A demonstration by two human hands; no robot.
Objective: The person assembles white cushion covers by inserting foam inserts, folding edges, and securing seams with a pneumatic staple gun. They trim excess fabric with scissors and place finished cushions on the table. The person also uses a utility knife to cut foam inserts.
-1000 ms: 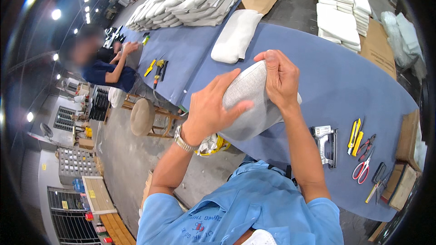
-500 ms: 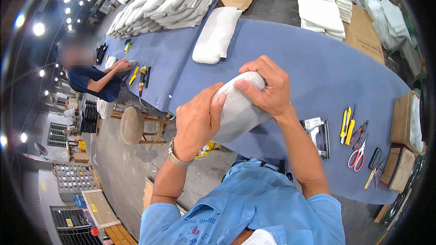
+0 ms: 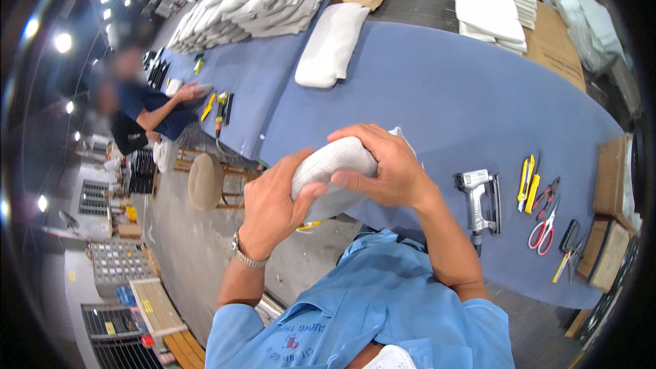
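Note:
Both my hands grip a light grey fabric-covered cushion [image 3: 336, 162] above the near edge of the blue table. My left hand [image 3: 273, 195], with a metal watch on its wrist, wraps the cushion's left side, thumb on the near face. Around its right end curls my right hand [image 3: 383, 167], thumb pressed on the front and fingers over the top. The cushion's underside and far side are mostly hidden. A white piece of material shows just behind my right hand. Farther off, another pale cushion [image 3: 331, 44] lies flat on the table.
Right of my arm lies a staple gun [image 3: 480, 201]. Past it are yellow cutters [image 3: 526, 184], pliers [image 3: 547, 197] and red-handled scissors [image 3: 542, 234]. Stacked cushions [image 3: 253, 7] rise at the far left. Co-workers [image 3: 154, 106] stand at the left table edge, near a round stool [image 3: 205, 181].
The cushion has come lower and nearer to me, turned so its rounded end faces up. Both hands moved with it, keeping hold. A second person now shows beside the co-worker.

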